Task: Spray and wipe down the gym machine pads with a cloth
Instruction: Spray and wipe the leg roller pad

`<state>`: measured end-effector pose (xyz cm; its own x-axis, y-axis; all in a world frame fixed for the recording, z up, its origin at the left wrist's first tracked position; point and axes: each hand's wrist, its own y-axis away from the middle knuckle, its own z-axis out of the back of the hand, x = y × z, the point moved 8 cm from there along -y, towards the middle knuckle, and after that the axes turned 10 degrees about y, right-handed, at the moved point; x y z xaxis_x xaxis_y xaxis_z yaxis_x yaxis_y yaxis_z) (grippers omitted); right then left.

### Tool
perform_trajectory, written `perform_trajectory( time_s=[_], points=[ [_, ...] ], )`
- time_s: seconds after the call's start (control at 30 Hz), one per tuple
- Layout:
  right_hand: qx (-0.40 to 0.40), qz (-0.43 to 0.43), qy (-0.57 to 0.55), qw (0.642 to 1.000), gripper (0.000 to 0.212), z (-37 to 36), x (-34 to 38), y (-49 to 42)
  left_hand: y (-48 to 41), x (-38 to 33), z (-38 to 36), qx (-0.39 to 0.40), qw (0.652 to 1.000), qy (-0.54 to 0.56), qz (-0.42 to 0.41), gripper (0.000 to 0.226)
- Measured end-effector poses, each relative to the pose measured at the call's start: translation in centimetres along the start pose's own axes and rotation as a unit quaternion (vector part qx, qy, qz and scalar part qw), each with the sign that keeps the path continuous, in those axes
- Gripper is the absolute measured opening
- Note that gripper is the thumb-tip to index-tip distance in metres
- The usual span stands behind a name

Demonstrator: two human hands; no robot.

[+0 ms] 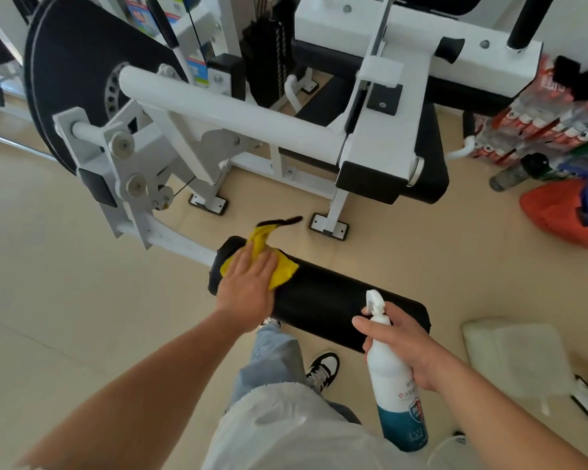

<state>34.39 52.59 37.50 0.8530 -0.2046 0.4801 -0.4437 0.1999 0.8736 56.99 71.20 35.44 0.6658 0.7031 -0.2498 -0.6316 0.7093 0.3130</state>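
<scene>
A black cylindrical roller pad (323, 303) sticks out from the white machine arm, low in the middle of the view. A yellow cloth (279, 269) lies over the pad's left end. My left hand (245, 283) presses flat on the cloth with straight fingers. My right hand (401, 344) grips a white spray bottle (394, 385) with a blue base, held upright in front of the pad's right end, its nozzle pointing left. The black seat pad (425, 154) lies farther back on the right.
The white machine frame (224, 113) and a large black wheel (82, 69) stand at the back left. Bottles (537, 127) and an orange bag (554, 212) crowd the right floor. A white cushion-like object (513, 354) lies at right. My shoes (323, 368) stand below the pad.
</scene>
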Motion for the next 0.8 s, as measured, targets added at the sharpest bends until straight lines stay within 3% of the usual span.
perform_trajectory(
  time_s=[0.1,0.2,0.27,0.37,0.47,0.57,0.63,0.73,0.8],
  points=[
    [-0.004,0.011,-0.007,1.0,0.042,0.4,0.0,0.0,0.1,7.3,1.7,0.031,0.985,0.03,0.168,0.064],
    [-0.017,0.018,-0.036,0.999,0.043,1.3,-0.5,0.4,-0.5,4.7,0.7,0.034,0.971,0.058,0.23,0.067],
    [-0.03,0.017,-0.049,0.998,0.044,2.3,-1.1,0.9,-1.0,-1.8,-0.9,0.034,0.986,0.05,0.155,0.066],
    [-0.047,0.02,-0.07,0.996,0.042,4.3,-2.5,1.9,-0.3,-14.4,-4.0,0.081,0.996,0.032,-0.03,0.065],
    [-0.062,0.022,-0.083,0.994,0.037,6.0,-3.5,3.5,2.0,-23.2,-7.3,0.145,0.962,-0.017,-0.23,0.07],
    [-0.07,0.024,-0.098,0.992,0.038,7.6,-5.0,4.6,2.1,-23.4,-7.6,0.141,0.927,-0.061,-0.342,0.076],
    [-0.065,0.024,-0.105,0.992,0.041,8.0,-5.6,4.7,0.0,-19.4,-6.1,0.12,0.948,-0.077,-0.284,0.077],
    [-0.056,0.032,-0.102,0.993,0.042,8.0,-5.9,4.6,-2.4,-13.2,-3.5,0.072,0.995,-0.063,-0.037,0.066],
    [-0.052,0.034,-0.108,0.992,0.041,7.8,-6.3,4.7,-2.1,-14.6,-3.8,0.083,0.994,-0.055,0.033,0.066]
  ],
)
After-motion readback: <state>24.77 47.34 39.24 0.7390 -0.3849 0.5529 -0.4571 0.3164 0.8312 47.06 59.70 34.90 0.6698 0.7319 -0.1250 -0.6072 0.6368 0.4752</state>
